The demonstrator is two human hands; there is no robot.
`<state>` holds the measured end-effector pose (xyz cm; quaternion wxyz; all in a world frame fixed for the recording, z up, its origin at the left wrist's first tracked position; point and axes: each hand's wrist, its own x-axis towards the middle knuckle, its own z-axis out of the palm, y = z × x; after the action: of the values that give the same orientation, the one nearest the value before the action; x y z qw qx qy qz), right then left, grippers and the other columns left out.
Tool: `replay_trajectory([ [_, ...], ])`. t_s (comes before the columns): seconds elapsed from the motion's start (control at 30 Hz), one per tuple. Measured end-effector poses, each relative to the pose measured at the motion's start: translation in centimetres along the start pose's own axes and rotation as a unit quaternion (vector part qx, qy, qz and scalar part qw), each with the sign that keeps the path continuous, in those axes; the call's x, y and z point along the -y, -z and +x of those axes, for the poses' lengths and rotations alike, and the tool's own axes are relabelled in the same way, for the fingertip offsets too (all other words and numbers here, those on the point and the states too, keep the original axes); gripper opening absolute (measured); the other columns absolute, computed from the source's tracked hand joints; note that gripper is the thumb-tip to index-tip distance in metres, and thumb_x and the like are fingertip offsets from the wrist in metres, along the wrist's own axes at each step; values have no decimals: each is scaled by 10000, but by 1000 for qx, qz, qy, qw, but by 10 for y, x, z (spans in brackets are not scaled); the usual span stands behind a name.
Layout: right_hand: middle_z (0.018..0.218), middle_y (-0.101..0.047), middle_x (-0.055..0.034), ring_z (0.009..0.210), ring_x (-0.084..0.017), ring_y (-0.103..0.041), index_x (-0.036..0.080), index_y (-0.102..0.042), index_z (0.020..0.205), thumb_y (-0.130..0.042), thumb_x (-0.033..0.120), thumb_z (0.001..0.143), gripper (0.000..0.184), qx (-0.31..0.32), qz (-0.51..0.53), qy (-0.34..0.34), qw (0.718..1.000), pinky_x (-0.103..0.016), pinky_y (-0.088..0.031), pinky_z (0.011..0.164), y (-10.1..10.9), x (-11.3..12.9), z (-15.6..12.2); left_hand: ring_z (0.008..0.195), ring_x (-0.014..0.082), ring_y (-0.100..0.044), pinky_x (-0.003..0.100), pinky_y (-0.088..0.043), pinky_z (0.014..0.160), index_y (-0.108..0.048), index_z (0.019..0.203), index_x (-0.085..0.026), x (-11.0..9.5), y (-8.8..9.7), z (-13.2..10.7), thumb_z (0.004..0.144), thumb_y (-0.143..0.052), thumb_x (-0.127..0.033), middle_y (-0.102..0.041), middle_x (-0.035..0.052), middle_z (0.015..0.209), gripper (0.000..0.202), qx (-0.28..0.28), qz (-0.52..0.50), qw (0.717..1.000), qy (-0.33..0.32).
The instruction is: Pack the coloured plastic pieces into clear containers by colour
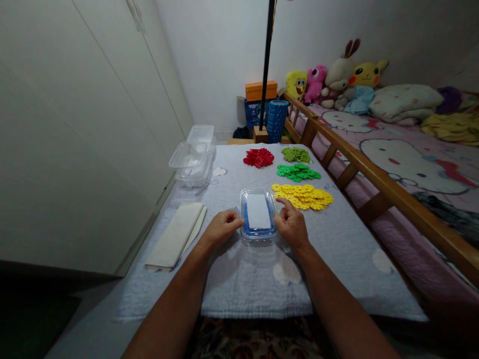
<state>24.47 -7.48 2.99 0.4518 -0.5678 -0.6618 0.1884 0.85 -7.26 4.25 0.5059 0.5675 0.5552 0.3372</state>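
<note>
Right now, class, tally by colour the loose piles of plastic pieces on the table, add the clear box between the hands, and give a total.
Red pile: 1
Olive-green pile: 1
Bright green pile: 1
Yellow pile: 1
Clear box: 1
Total: 5

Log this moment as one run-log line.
clear container: white rectangle, blue around it; left hand: at container's left edge; right hand: at container's right edge; yellow pieces: beyond right hand
</note>
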Motion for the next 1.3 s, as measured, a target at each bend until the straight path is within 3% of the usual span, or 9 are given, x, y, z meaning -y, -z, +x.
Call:
replay_trajectory([
  [0.17,573,-484,81,530,-147,-481,146,-630,1289,-522,252,734,576,26,14,-34,999,-275,-373,587,-1,-1,1,479,106,-444,231,-305,473,-559,572,-196,0,-4,-1,688,-706,-509,-521,-5,528,365,13,-17,999,38],
  [0.33,492,-430,111,468,-142,-445,138,-611,1308,-490,254,736,596,65,36,-69,995,-274,-332,544,-2,-3,0,432,87,-423,218,-295,441,-546,586,-199,2,-8,-3,703,-705,-468,-513,-17,515,335,11,-60,994,87],
  [0.6,501,-445,119,463,-132,-435,139,-544,1383,-548,325,776,635,97,103,-147,979,-246,-320,511,-4,-7,0,411,76,-430,210,-305,423,-532,595,-196,-1,-9,-4,728,-671,-472,-501,-26,499,337,54,-98,989,92],
  [0.8,510,-525,84,459,-147,-485,158,-546,1381,-580,485,875,603,138,125,-184,965,-236,-316,482,3,-3,-10,390,66,-398,207,-291,415,-512,601,-197,-5,-11,-5,740,-671,-449,-486,-37,481,329,52,-106,988,96],
  [1.1,491,-525,76,441,-142,-474,119,-597,1322,-617,584,874,646,77,171,-192,963,-239,-314,463,-4,2,-19,386,69,-427,198,-293,393,-509,610,-198,-1,-10,-3,689,-736,-503,-505,-35,483,389,53,-119,986,102],
  [1.3,494,-521,70,438,-137,-458,82,-598,1319,-647,630,823,741,68,210,-212,952,-244,-312,457,-4,6,-16,381,65,-438,192,-310,387,-510,616,-199,5,-12,0,675,-731,-531,-521,-34,492,404,44,-127,988,78],
])
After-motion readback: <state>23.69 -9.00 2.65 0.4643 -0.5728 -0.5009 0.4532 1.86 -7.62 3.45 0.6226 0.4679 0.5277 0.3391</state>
